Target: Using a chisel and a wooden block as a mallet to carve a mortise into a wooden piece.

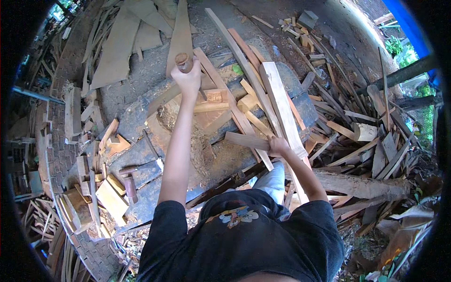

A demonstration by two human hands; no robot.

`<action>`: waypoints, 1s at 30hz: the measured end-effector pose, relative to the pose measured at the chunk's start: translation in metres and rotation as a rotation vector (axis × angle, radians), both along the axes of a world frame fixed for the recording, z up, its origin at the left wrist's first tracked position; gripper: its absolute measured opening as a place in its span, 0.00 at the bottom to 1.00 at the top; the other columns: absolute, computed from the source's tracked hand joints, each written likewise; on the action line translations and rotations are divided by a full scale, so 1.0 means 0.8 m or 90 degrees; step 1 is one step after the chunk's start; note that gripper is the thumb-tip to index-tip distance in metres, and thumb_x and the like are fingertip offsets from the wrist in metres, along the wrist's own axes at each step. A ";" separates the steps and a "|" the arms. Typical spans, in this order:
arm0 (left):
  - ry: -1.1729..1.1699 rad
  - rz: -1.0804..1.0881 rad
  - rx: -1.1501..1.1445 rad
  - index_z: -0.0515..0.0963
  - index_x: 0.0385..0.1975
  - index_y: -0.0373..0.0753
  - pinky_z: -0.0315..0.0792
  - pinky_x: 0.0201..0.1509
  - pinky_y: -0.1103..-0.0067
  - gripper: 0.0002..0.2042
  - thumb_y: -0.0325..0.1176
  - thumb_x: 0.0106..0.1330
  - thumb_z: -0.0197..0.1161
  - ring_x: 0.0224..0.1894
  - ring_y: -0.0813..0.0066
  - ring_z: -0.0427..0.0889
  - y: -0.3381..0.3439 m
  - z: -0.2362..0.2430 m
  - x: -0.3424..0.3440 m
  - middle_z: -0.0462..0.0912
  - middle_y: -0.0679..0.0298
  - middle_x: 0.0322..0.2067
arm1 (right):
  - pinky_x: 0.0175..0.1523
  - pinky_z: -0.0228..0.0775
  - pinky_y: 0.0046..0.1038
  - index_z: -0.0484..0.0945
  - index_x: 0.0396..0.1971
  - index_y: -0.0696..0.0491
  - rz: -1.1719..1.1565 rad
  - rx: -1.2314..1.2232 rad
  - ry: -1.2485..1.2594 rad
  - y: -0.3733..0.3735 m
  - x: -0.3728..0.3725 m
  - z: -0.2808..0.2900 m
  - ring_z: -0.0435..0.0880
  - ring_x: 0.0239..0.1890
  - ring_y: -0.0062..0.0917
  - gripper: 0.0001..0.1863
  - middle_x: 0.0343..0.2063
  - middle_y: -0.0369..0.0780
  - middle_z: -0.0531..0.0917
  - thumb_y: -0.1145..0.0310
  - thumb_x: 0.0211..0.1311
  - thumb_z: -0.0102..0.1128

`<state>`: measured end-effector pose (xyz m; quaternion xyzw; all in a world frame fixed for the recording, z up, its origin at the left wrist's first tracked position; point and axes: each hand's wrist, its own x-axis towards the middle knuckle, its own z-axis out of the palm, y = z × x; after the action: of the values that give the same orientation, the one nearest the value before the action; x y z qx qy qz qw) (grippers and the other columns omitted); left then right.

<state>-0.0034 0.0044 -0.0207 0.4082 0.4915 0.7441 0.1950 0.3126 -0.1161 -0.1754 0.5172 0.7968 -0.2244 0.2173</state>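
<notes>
My left hand (188, 80) is closed around the round wooden handle of a chisel (183, 62). The chisel's blade slants down beside a small wood block (216, 96) with a cut recess, which sits among boards on the dark workbench (181, 176). In my right hand (279, 146) is one end of a thick wooden stick (246, 140), held low near my body. Its free end points left, apart from the chisel. A heap of wood shavings (199, 152) lies on the bench between my arms.
Long timber beams (282, 103) lie slanting across the bench's right side. At left rest a hammer (130, 190) and several yellowish wood blocks (112, 199). Scrap wood (371, 155) is heaped at right, and flat boards (117, 51) lean at the far left.
</notes>
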 end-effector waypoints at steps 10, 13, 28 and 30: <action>0.031 0.019 0.009 0.71 0.15 0.33 0.64 0.22 0.85 0.06 0.25 0.48 0.60 0.18 0.87 0.70 -0.001 0.007 0.002 0.72 0.70 0.13 | 0.30 0.67 0.29 0.72 0.27 0.59 -0.247 0.381 0.463 0.028 -0.002 0.269 0.77 0.25 0.27 0.19 0.25 0.44 0.77 0.63 0.34 0.64; 0.039 0.016 -0.023 0.72 0.15 0.33 0.65 0.22 0.84 0.06 0.26 0.48 0.61 0.18 0.87 0.70 -0.004 0.015 0.003 0.73 0.69 0.13 | 0.29 0.68 0.25 0.70 0.36 0.60 -0.301 0.457 0.917 0.035 -0.052 0.375 0.75 0.24 0.22 0.22 0.30 0.44 0.78 0.63 0.41 0.61; 0.100 -0.012 0.052 0.75 0.23 0.32 0.68 0.26 0.83 0.06 0.24 0.44 0.61 0.23 0.84 0.74 -0.017 0.010 0.016 0.77 0.63 0.19 | 0.34 0.69 0.25 0.72 0.32 0.59 -0.020 0.397 0.620 0.046 -0.152 0.450 0.79 0.27 0.28 0.22 0.26 0.44 0.78 0.66 0.32 0.63; 0.065 -0.065 0.023 0.74 0.22 0.32 0.68 0.26 0.83 0.06 0.25 0.44 0.62 0.23 0.84 0.74 -0.007 0.014 0.025 0.77 0.63 0.19 | 0.36 0.70 0.24 0.71 0.34 0.59 -0.107 0.364 0.894 0.030 -0.154 0.478 0.78 0.28 0.24 0.22 0.28 0.40 0.78 0.65 0.36 0.64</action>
<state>0.0168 -0.0013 -0.0091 0.4739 0.4655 0.7202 0.2000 0.1891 -0.0919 0.2068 0.3480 0.7328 -0.3013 -0.5010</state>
